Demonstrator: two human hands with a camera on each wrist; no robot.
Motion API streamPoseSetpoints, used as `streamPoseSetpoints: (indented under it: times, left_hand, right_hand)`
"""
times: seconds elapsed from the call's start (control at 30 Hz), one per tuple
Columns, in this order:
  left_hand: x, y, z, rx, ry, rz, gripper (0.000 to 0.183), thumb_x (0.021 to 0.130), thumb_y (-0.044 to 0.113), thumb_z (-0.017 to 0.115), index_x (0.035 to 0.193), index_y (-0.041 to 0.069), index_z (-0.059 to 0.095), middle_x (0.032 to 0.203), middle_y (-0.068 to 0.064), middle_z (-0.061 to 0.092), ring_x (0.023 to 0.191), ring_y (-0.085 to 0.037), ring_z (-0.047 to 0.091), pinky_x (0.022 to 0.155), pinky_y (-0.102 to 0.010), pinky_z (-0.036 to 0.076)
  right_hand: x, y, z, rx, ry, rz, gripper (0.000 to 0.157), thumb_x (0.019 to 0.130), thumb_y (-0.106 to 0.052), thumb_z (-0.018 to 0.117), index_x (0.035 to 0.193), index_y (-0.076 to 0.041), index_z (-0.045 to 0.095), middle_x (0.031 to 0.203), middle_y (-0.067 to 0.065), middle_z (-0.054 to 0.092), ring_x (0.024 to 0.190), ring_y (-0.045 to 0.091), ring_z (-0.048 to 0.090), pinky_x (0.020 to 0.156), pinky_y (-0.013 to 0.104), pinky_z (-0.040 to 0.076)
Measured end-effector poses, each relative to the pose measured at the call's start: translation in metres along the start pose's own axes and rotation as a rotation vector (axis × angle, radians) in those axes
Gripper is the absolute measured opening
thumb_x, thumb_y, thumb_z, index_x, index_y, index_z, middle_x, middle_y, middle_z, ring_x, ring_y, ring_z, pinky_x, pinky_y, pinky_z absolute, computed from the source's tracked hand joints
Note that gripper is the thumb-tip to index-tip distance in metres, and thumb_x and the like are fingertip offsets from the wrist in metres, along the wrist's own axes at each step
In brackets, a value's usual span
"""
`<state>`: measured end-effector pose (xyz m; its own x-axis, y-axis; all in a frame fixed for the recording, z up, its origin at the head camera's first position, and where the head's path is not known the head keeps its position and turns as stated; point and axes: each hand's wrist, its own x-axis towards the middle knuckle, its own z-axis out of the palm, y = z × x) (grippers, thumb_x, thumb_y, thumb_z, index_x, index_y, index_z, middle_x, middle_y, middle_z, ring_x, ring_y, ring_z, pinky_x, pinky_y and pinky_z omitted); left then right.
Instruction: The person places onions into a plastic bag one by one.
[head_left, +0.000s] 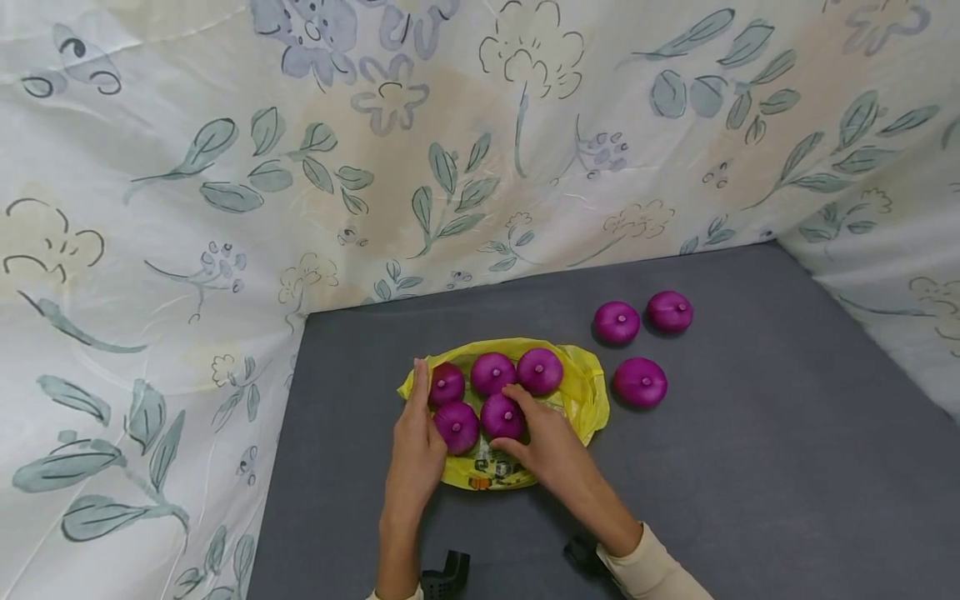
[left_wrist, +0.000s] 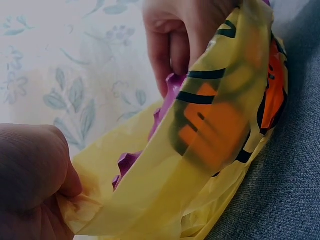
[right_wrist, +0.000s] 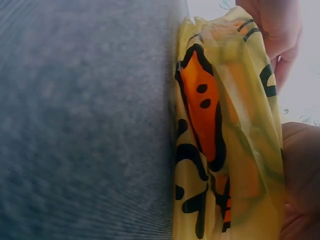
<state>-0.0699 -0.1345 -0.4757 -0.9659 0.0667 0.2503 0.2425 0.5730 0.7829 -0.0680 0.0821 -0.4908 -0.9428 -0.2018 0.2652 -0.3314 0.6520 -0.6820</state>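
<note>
An opened yellow plastic bag [head_left: 584, 392] lies on the dark table with several red onions [head_left: 492, 373] inside it. My left hand [head_left: 418, 450] is at the bag's left side; in the left wrist view its thumb and fingers [left_wrist: 72, 182] pinch the bag's rim. Reaching in from the right, my right hand [head_left: 553, 446] holds one red onion [head_left: 501, 417] between thumb and fingers, low in the bag. The right wrist view is mostly the bag's printed side [right_wrist: 240, 125], which hides the onions.
Three more red onions, one of them nearest the bag [head_left: 640, 383], sit on the grey tabletop [head_left: 750, 433] to its right. Flower-patterned cloth [head_left: 450, 167] hangs along the table's back and sides.
</note>
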Motion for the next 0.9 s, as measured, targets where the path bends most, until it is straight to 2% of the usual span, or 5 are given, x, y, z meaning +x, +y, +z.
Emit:
streamPoseSetpoints:
  times: [0.13,0.3,0.57,0.77,0.9]
  left_hand:
    - [0.0,0.002,-0.001,-0.002,-0.001,-0.004,0.082,0.107,-0.008,0.045,0.171,0.033,0.013,0.175,0.014,0.015,0.157,-0.016,0.028,0.117,-0.047,0.04]
    - [0.001,0.005,-0.001,-0.003,-0.016,-0.012,0.085,0.105,-0.012,0.046,0.172,0.03,0.014,0.175,0.014,0.015,0.155,-0.019,0.033,0.103,-0.046,0.047]
    - [0.001,0.007,-0.001,0.003,-0.003,-0.02,0.082,0.107,-0.008,0.045,0.171,0.034,0.013,0.175,0.014,0.015,0.156,-0.019,0.031,0.108,-0.048,0.047]
    - [0.002,0.007,-0.002,0.022,0.003,-0.007,0.081,0.107,-0.008,0.044,0.171,0.032,0.014,0.176,0.012,0.015,0.157,-0.02,0.031,0.106,-0.046,0.048]
    - [0.001,0.008,-0.003,0.035,0.006,-0.009,0.081,0.107,-0.008,0.044,0.171,0.032,0.012,0.176,0.011,0.017,0.138,-0.028,0.054,0.087,-0.04,0.05]
  right_hand:
    - [-0.001,0.0,0.002,-0.013,-0.006,0.004,0.083,0.079,-0.027,0.095,0.15,-0.007,0.056,0.134,0.014,0.071,0.112,0.029,0.073,0.094,0.046,0.059]
    - [-0.002,-0.002,0.001,-0.044,0.006,-0.007,0.087,0.078,-0.028,0.096,0.151,-0.006,0.054,0.133,0.015,0.071,0.108,0.029,0.075,0.09,0.045,0.06]
    - [-0.004,-0.006,-0.005,-0.08,0.008,-0.001,0.09,0.078,-0.033,0.095,0.153,-0.005,0.053,0.125,0.016,0.074,0.1,0.027,0.076,0.086,0.043,0.061]
    - [-0.003,-0.011,-0.015,-0.031,0.012,-0.006,0.082,0.083,-0.036,0.091,0.152,-0.008,0.057,0.14,0.012,0.069,0.106,0.026,0.075,0.092,0.042,0.059]
    - [-0.001,-0.013,-0.021,0.024,0.042,-0.027,0.076,0.085,-0.034,0.09,0.15,-0.009,0.059,0.144,0.006,0.067,0.116,0.023,0.073,0.096,0.042,0.058]
